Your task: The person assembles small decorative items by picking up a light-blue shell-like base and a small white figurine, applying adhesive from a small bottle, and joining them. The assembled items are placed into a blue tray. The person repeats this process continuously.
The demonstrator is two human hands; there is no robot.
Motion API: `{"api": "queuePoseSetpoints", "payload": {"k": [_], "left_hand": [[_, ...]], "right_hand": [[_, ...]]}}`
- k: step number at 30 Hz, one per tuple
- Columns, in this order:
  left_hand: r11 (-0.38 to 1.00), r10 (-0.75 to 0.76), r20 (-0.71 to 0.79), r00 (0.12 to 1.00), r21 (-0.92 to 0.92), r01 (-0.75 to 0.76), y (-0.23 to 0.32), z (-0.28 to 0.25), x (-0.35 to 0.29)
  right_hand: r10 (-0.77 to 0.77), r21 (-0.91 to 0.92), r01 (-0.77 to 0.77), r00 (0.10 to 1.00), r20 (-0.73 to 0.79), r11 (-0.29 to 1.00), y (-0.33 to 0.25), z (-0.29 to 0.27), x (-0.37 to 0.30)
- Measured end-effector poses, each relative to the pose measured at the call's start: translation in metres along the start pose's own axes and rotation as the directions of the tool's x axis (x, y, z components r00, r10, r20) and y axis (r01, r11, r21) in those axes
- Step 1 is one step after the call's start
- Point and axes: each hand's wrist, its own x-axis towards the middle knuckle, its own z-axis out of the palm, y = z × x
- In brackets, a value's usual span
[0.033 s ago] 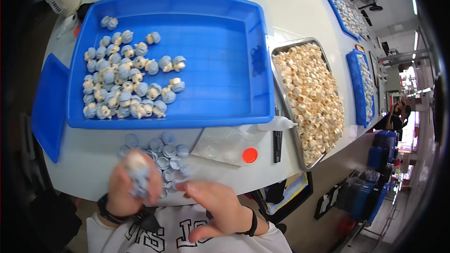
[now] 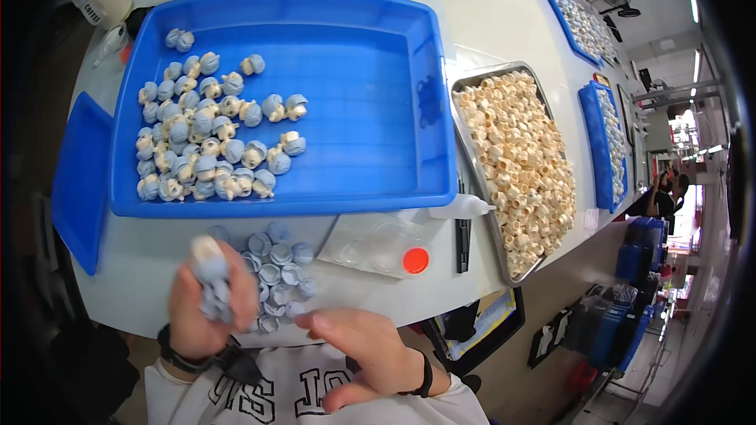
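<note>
My left hand (image 2: pixel 193 334) is closed around a small cream-and-blue moulded piece (image 2: pixel 208 260), whose cream end points up. More pale blue cup-shaped pieces (image 2: pixel 214 299) are bunched in the same palm; motion blurs them. Just to the right, my right hand (image 2: pixel 366 350) has its thumb and forefinger apart and holds nothing I can see. Its forefinger tip is beside a loose group of pale blue hollow caps (image 2: pixel 270 274) on the table. Beyond them, a large blue tub (image 2: pixel 354 110) holds joined cream-and-blue pieces (image 2: pixel 203 122), gathered in its left half.
A metal tray (image 2: pixel 516 277) heaped with small cream pieces (image 2: pixel 516 161) stands right of the tub. A white squeeze bottle (image 2: pixel 463 207), black pen-like tool (image 2: pixel 462 245) and clear bag with a red cap (image 2: pixel 415 260) lie between. A blue lid-like panel (image 2: pixel 79 185) leans at left.
My left hand has shifted slightly left, and the piece in it sits higher and shows more clearly. My right hand stays almost in place.
</note>
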Motion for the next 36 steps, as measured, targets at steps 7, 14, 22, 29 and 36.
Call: {"api": "queuePoseSetpoints", "payload": {"k": [7,14,22,29,36], "left_hand": [[0.995,0.088,-0.179,0.980,-0.033,-0.096,-0.004,0.000,0.009],[0.991,0.119,-0.308,0.944,-0.015,-0.130,0.004,-0.002,0.011],[0.958,0.255,-0.182,0.950,0.184,-0.222,0.014,-0.018,-0.014],[0.846,0.184,-0.292,0.939,0.533,-0.001,0.044,-0.033,-0.016],[0.456,0.268,-0.273,0.924,0.881,0.128,0.061,-0.023,-0.023]], "right_hand": [[0.041,0.077,-0.038,0.999,-0.033,0.996,-0.002,-0.026,-0.017],[-0.066,-0.095,0.044,0.968,-0.243,0.994,0.001,-0.043,-0.030],[0.024,-0.375,-0.344,0.764,-0.645,0.861,-0.013,-0.204,0.029],[0.377,-0.957,-0.276,0.880,-0.290,-0.092,0.076,-0.260,0.062],[0.517,-0.933,-0.342,0.822,-0.239,0.111,0.084,-0.258,0.083]]}}
